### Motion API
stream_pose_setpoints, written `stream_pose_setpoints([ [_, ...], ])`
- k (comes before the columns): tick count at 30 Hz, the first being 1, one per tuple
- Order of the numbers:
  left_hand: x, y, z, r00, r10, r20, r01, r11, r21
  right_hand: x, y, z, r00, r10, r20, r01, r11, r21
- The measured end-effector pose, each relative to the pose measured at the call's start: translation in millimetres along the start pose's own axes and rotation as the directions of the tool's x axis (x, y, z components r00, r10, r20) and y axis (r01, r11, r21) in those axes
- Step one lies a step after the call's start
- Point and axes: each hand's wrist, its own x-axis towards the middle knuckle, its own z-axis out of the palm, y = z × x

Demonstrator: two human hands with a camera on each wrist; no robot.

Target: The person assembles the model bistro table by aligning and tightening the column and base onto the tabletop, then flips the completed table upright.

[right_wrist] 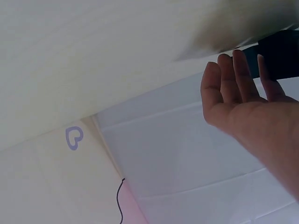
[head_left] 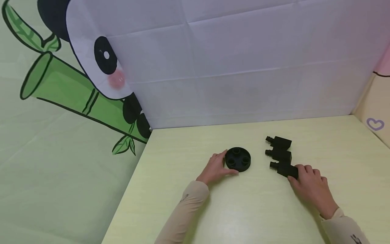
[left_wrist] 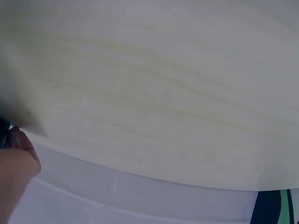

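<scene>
A round black disc [head_left: 238, 160] with three raised round sockets lies on the table, and my left hand [head_left: 215, 170] holds its left edge between thumb and fingers. The left wrist view shows only part of that hand [left_wrist: 17, 170] at its left edge. To the right, three black blocks with narrow stepped tips pointing left lie in a row: a far block [head_left: 281, 142], a middle block [head_left: 281, 155] and a near block [head_left: 285, 168]. My right hand [head_left: 313, 188] grips the near block's right end. In the right wrist view, fingers and thumb meet a dark block [right_wrist: 280, 53].
The pale wooden table [head_left: 243, 206] ends at a white cloth wall [head_left: 228, 84] behind. On the left hangs a green cloth [head_left: 55, 169] with a bamboo and panda print. A cream panel [head_left: 373, 105] with a purple heart stands at the right edge.
</scene>
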Motion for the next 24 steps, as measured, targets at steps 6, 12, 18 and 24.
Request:
stream_pose_setpoints([
  [6, 1.1, -0.8, 1.5, 1.0, 0.004, -0.023, -0.004, 1.0, 0.002, 3.0, -4.6, -1.4, 0.994, -0.055, -0.093, 0.058, 0.998, 0.03],
  [12, 1.6, -0.6, 0.8, 1.0, 0.011, -0.021, -0.011, 1.0, 0.002, 20.0, -22.2, -4.9, 0.95, -0.183, -0.254, 0.198, 0.979, 0.037],
  [18, 1.6, 0.0, 0.4, 1.0, 0.005, -0.02, -0.005, 1.0, 0.022, 44.5, -48.7, -12.9, 0.908, -0.325, -0.266, 0.345, 0.938, 0.034],
  [24, 1.9, -2.7, 1.6, 0.999, 0.018, -0.029, -0.017, 0.999, 0.027, 64.7, -68.0, -16.9, 0.883, -0.436, -0.174, 0.444, 0.896, 0.006],
])
